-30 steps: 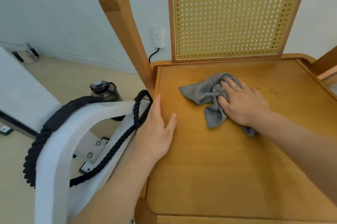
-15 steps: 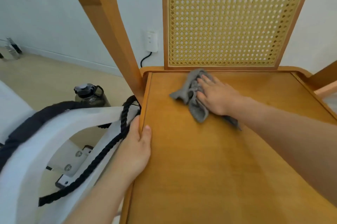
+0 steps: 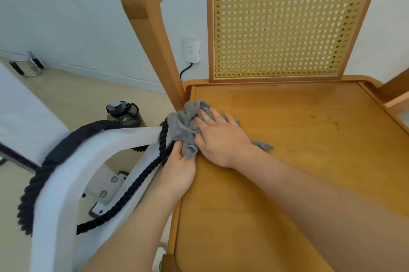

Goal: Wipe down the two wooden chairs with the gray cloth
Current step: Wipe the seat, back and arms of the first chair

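Two hands at the back left corner of the seat of the wooden chair (image 3: 287, 172). Right hand (image 3: 221, 136) flat on the gray cloth (image 3: 188, 125), fingers straight and a little spread, pressing down, not curled round it. Left hand (image 3: 179, 167) at the left edge of the seat, fingertips against the lower fold of the cloth; impossible to tell whether pinching this fold or only touching it. Cloth bunched, partly on the seat, partly over the left edge, seemingly touching the black rope (image 3: 143, 174) wound on a white frame (image 3: 66, 172) just beside the chair. Probably in the middle of wiping the seat, with the second chair left for later. Possible trouble from here: catching the cloth on the rope, because of the overhang and the close contact; dragging rope or frame with the next stroke; losing the cloth over the edge to the floor, held only by an open palm; missing the faint dark spots (image 3: 325, 120) at the right side of the seat, well apart from the cloth. Dark bottle (image 3: 124, 114) on the floor near the frame, easy to knock over by a pushed frame. No brand, label or readable writing anywhere: none on the bottle, none on the white plug (image 3: 191, 50) at the wall.
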Demonstrator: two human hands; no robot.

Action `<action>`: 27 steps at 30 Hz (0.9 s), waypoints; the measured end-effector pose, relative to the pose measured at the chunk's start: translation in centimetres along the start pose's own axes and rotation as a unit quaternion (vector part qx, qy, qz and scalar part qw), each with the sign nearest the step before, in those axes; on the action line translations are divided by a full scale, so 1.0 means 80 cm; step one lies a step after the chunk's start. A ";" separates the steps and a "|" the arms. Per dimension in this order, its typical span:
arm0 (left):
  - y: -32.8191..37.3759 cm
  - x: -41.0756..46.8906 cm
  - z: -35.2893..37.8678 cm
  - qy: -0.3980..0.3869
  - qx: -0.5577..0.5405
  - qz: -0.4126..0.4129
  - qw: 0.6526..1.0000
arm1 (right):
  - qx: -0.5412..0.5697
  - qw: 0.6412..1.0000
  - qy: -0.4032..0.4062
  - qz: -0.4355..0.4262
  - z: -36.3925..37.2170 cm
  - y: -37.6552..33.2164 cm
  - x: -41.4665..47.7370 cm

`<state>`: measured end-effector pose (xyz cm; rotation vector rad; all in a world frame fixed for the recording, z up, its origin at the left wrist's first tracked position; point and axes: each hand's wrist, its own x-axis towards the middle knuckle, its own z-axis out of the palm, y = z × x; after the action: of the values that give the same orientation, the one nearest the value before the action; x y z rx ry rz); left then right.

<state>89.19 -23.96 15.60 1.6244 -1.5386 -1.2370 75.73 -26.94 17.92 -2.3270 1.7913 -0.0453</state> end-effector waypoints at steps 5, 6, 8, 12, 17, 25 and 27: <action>0.008 -0.037 0.003 -0.017 -0.010 -0.039 0.999 | -0.040 0.999 -0.003 0.002 0.003 0.006 -0.072; 0.011 -0.048 0.005 -0.012 -0.022 -0.032 0.999 | -0.048 0.999 0.005 0.017 0.000 0.005 -0.061; 0.012 -0.067 0.008 0.004 -0.028 -0.020 0.999 | -0.053 0.997 0.017 0.046 -0.002 -0.004 -0.023; -0.001 -0.075 0.013 0.019 -0.013 -0.028 0.999 | -0.004 0.997 0.038 0.071 -0.002 -0.022 0.053; 0.000 -0.068 0.013 0.011 -0.007 -0.032 0.999 | -0.016 0.995 0.071 0.062 -0.009 0.025 0.048; -0.006 -0.066 0.012 0.018 0.025 -0.022 0.999 | -0.041 0.975 0.109 0.188 -0.011 0.085 0.015; -0.004 -0.068 0.012 0.030 0.037 -0.019 0.999 | -0.004 0.990 0.095 0.108 0.001 0.031 0.043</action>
<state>88.95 -18.45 16.22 1.7296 -1.5399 -1.1518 74.32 -30.83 17.07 -2.1844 2.1280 -0.2349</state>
